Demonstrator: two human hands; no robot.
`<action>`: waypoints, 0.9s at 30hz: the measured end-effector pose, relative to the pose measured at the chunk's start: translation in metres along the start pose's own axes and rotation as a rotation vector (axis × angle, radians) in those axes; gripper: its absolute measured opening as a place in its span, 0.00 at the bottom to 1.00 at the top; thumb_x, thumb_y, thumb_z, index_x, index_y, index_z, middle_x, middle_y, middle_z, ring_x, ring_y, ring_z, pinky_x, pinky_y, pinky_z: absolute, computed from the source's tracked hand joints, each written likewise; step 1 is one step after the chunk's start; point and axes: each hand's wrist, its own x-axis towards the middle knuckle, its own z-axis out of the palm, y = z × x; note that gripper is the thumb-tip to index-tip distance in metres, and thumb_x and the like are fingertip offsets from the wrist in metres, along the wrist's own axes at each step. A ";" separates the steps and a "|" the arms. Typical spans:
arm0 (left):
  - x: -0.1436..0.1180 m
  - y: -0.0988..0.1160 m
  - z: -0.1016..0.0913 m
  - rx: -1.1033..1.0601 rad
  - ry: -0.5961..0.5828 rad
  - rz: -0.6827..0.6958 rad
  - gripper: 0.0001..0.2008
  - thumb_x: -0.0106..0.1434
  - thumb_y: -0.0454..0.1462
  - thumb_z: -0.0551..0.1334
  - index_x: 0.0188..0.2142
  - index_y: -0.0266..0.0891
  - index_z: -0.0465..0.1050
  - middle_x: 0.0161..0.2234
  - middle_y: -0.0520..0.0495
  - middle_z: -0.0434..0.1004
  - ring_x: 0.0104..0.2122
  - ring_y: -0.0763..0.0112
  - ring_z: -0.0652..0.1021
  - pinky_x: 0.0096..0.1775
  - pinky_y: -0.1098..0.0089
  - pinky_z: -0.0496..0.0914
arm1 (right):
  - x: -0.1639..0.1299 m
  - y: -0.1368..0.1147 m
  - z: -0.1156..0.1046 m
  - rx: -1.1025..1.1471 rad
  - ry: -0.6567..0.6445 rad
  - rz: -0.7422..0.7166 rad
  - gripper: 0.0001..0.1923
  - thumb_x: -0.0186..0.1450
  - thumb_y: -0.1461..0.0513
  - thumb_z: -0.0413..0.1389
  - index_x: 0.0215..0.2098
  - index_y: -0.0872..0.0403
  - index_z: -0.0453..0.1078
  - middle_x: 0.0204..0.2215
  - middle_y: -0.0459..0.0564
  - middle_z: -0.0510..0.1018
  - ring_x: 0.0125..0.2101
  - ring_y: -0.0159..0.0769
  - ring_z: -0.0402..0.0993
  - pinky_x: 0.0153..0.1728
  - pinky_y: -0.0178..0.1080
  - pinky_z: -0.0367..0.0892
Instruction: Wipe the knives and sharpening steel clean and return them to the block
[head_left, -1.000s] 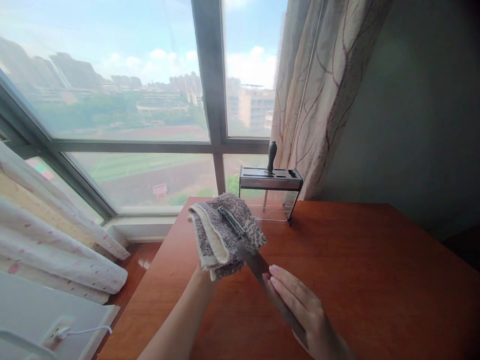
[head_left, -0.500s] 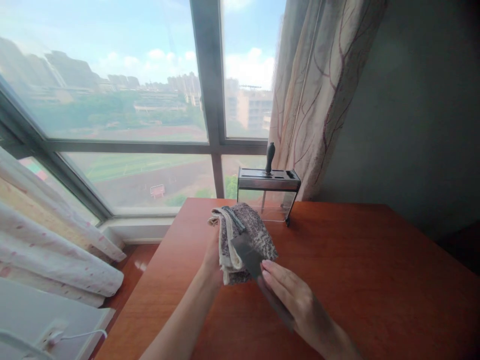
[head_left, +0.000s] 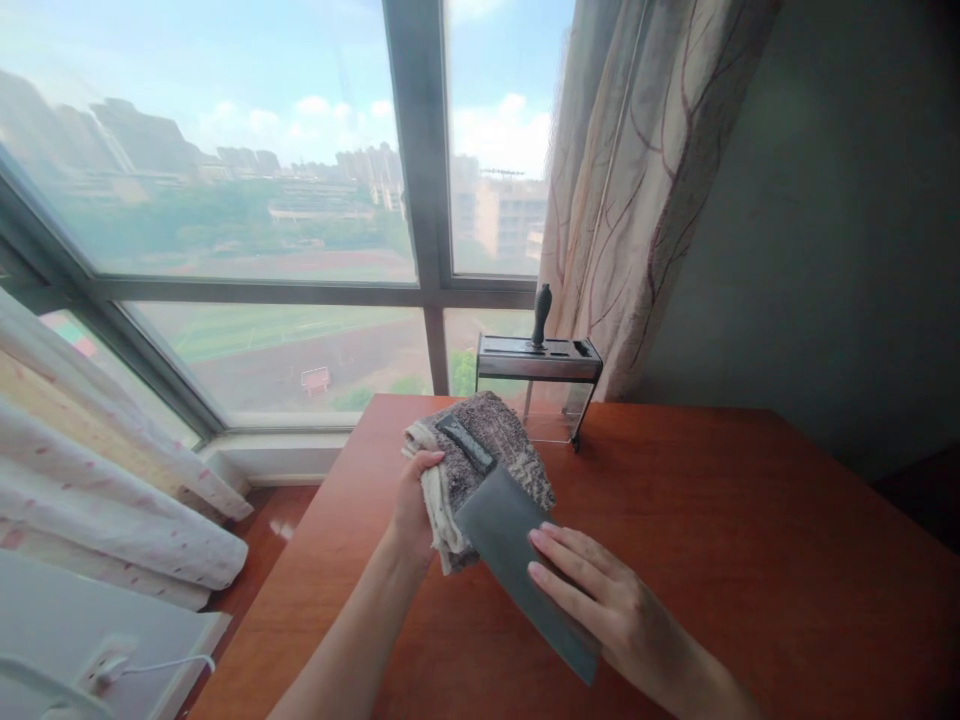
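Observation:
My left hand (head_left: 415, 505) grips a folded grey-and-white towel (head_left: 514, 435) from its left side, thumb on top. Across the towel lies the dark handle (head_left: 466, 445) of a cleaver. Its broad grey blade (head_left: 517, 550) slants down to the right, with the tip end toward me. My right hand (head_left: 600, 590) is at the blade's right edge, fingertips resting on the flat face; its thumb is hidden, seemingly underneath. Both towel and cleaver are held above the table.
A knife block (head_left: 540, 360) with clear sides stands at the table's back edge, a dark-handled tool upright in it. The brown wooden table (head_left: 750, 530) stretches right. Windows and a curtain (head_left: 622, 180) lie behind; a cable (head_left: 165, 668) runs from a wall socket at lower left.
The cleaver has turned so its flat face shows more broadly, and its handle is now plainer on the towel. My left thumb has come into view. The towel has tilted and shifted slightly left.

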 end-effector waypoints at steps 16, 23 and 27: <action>-0.004 0.004 0.008 -0.047 0.006 0.068 0.17 0.56 0.33 0.54 0.42 0.29 0.74 0.34 0.38 0.82 0.38 0.53 0.81 0.45 0.55 0.72 | -0.006 -0.004 -0.003 -0.127 -0.061 -0.043 0.24 0.68 0.70 0.46 0.62 0.53 0.56 0.61 0.54 0.62 0.62 0.44 0.53 0.58 0.46 0.62; -0.004 0.005 0.008 -0.024 -0.017 0.043 0.18 0.56 0.33 0.55 0.44 0.28 0.73 0.35 0.36 0.82 0.40 0.51 0.80 0.45 0.54 0.73 | -0.007 -0.001 0.000 -0.096 -0.047 -0.045 0.24 0.68 0.71 0.47 0.61 0.53 0.58 0.60 0.53 0.63 0.61 0.43 0.54 0.58 0.46 0.62; -0.004 0.007 0.010 -0.042 0.039 0.092 0.20 0.55 0.33 0.55 0.46 0.30 0.72 0.37 0.38 0.82 0.41 0.51 0.80 0.45 0.54 0.72 | -0.014 -0.002 -0.009 -0.044 -0.036 -0.028 0.24 0.68 0.70 0.47 0.61 0.51 0.58 0.59 0.51 0.64 0.61 0.41 0.56 0.58 0.45 0.61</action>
